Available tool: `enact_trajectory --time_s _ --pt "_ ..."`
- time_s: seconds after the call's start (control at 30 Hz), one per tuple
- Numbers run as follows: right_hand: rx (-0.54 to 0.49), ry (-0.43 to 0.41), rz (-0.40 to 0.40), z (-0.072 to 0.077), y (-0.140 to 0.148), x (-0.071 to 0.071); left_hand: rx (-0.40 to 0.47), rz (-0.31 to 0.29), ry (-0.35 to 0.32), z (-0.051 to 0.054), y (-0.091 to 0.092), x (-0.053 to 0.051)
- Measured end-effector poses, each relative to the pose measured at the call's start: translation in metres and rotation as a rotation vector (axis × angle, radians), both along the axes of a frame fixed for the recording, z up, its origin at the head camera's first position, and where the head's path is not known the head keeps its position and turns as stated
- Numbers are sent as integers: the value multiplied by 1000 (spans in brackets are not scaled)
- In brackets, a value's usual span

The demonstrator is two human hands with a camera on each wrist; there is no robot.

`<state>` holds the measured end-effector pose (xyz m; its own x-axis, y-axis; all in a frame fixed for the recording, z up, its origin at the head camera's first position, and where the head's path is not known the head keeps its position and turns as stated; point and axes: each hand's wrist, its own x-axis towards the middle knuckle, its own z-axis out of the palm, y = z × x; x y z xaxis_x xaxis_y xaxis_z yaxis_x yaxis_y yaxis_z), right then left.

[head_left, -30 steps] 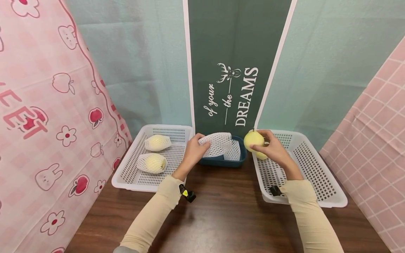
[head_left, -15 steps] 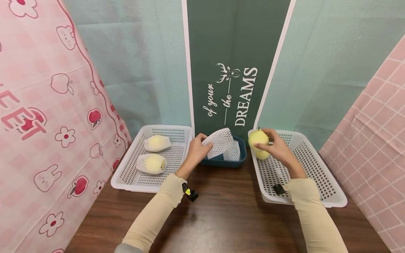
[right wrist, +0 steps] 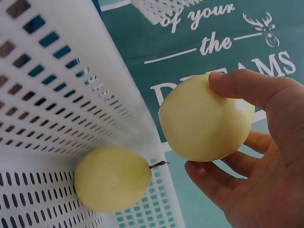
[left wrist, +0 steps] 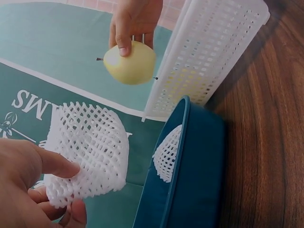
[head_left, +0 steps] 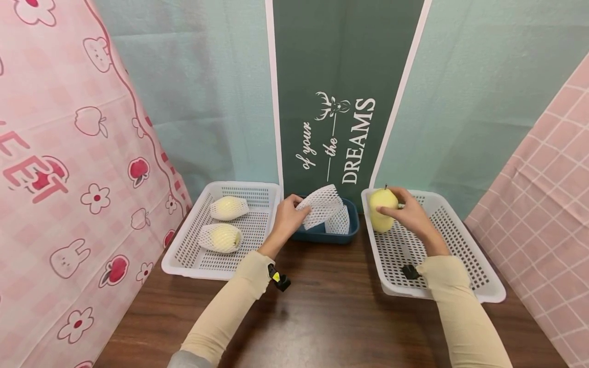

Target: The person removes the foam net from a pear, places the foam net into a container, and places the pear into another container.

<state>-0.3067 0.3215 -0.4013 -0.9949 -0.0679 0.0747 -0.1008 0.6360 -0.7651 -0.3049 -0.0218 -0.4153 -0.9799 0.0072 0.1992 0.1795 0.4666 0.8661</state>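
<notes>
A white foam fruit net (left wrist: 90, 147) is pinched between the thumb and fingers of my left hand (head_left: 289, 217), over the blue bin (head_left: 317, 237). Another foam net (head_left: 338, 221) lies inside that bin. My right hand (head_left: 409, 212) grips a yellow pear (right wrist: 204, 118), stem up in the head view, above the left side of the right white basket (head_left: 488, 294). Below it a second pear (right wrist: 114, 179) rests in the basket. Two netted pears, one farther back (head_left: 228, 208) and one nearer (head_left: 221, 238), lie in the left white basket (head_left: 198, 272).
All the containers stand on a dark wooden table (head_left: 322, 317). A green cloth (head_left: 340, 66) with white lettering hangs behind. Pink printed cloth (head_left: 69, 179) closes the left side and pink checked cloth (head_left: 543, 214) the right.
My right hand has moved rightward with the pear, from the basket's left edge to over the basket. The left hand has shifted slightly right, and its net now tilts upward.
</notes>
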Motion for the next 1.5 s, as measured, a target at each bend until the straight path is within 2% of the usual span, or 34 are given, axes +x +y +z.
enact_trajectory --time_s 0.17,0.4,0.73,0.93,1.03,1.07,1.17,1.27,1.3,1.5 --pt "17 5 -14 -1 7 -3 -22 -8 14 0 3 -1" --pt "34 3 -49 -2 18 -7 -92 -7 -17 -2 4 -3" --pt "19 15 -78 -5 33 -11 -112 -17 -40 -7 6 -6" --pt "24 -5 -111 -6 42 -12 -84 -25 -44 -9 8 -10" --pt "32 -14 -123 -7 45 -14 -72 -37 -58 -12 9 -14" --pt "33 -17 -125 -7 46 -14 -68 -45 -38 -27 9 -26" --pt "28 -29 -130 -8 50 -14 -81 -44 -67 -30 10 -29" --pt "25 -39 -136 -10 53 -15 -83 -37 -89 -30 12 -28" --pt "25 -40 -139 -10 54 -15 -90 -26 -120 -15 13 -16" --pt "37 -40 -148 -15 60 -14 -126 14 -150 -15 20 -12"
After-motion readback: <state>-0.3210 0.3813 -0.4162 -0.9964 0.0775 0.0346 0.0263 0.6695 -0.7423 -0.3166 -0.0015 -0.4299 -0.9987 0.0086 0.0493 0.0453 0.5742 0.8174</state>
